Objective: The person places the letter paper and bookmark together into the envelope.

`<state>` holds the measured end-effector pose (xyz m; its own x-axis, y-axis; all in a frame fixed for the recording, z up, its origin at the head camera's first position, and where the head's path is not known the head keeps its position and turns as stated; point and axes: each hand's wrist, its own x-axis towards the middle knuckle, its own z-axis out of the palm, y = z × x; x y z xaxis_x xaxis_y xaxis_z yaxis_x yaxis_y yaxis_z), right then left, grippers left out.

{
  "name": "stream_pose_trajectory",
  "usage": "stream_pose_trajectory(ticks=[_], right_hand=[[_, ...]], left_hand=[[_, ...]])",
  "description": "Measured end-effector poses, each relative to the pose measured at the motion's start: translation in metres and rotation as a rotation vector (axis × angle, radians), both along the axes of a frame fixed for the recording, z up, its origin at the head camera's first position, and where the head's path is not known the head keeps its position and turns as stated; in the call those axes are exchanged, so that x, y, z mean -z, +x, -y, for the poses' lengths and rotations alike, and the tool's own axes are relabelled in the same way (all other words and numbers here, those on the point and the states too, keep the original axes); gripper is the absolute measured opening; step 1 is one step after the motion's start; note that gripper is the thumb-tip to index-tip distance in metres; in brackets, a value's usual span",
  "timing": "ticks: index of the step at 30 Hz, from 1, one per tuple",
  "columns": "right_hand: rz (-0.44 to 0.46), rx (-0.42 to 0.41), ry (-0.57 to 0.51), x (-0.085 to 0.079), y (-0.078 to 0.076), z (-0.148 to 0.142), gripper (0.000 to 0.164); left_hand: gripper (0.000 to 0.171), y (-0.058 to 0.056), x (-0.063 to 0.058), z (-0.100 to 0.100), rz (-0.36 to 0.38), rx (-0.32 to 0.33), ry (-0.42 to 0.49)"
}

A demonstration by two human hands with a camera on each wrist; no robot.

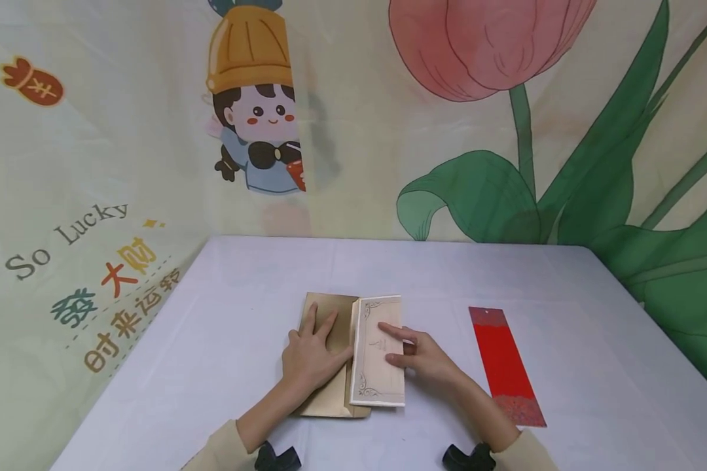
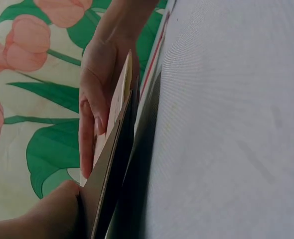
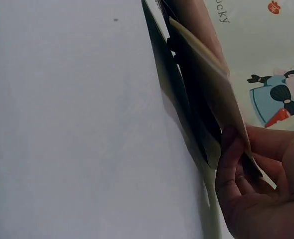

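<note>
A gold-covered booklet (image 1: 330,407) lies spread on the white table, with a cream panel (image 1: 377,386) at its right that has a printed ornate border. My left hand (image 1: 313,358) rests on the gold side, fingers spread, its thumb reaching toward the fold. With my right hand (image 1: 427,356) I pinch the cream panel by its right edge, some fingers on top and others underneath. In the right wrist view the panel (image 3: 207,69) stands tilted above a lower layer, and the fingers curl around its edge. The left wrist view shows the booklet (image 2: 107,164) edge-on.
A red strip (image 1: 507,360) with patterned ends and a small hole at its top lies to the right of my right hand. The white table (image 1: 241,281) extends to a patterned cloth backdrop (image 1: 353,163). Two black objects (image 1: 278,458) show by the wrists.
</note>
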<state>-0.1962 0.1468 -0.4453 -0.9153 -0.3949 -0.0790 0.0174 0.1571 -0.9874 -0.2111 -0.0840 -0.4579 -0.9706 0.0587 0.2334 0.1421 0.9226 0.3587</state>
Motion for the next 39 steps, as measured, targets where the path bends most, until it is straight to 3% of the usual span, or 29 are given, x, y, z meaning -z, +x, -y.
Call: stream_pose_trajectory(ticks=[2,7,11,18,25,31,39], right_hand=[[-0.038,-0.018,0.043,0.002,-0.002,0.006,0.060],[-0.215,-0.023,0.294,0.000,-0.001,0.020,0.058],[-0.302,-0.029,0.403,-0.002,0.000,0.026,0.060],[-0.493,0.040,0.603,0.000,-0.001,0.029,0.083],[-0.599,-0.014,0.648,0.004,-0.008,0.033,0.085],[-0.566,0.001,0.670,0.005,-0.009,0.032,0.090],[-0.601,0.032,0.718,0.008,-0.008,0.038,0.092]], left_hand=[[0.074,0.000,0.001,0.000,-0.009,0.001,0.000],[0.074,-0.001,0.002,0.000,-0.013,-0.007,-0.001],[0.075,0.000,0.001,0.000,-0.017,-0.004,-0.001],[0.077,0.001,-0.001,0.000,-0.005,0.006,-0.012],[0.078,0.001,-0.002,0.001,-0.003,0.016,-0.018],[0.078,0.002,-0.002,0.001,-0.005,0.018,-0.018],[0.079,0.000,0.000,0.000,-0.003,0.013,-0.031]])
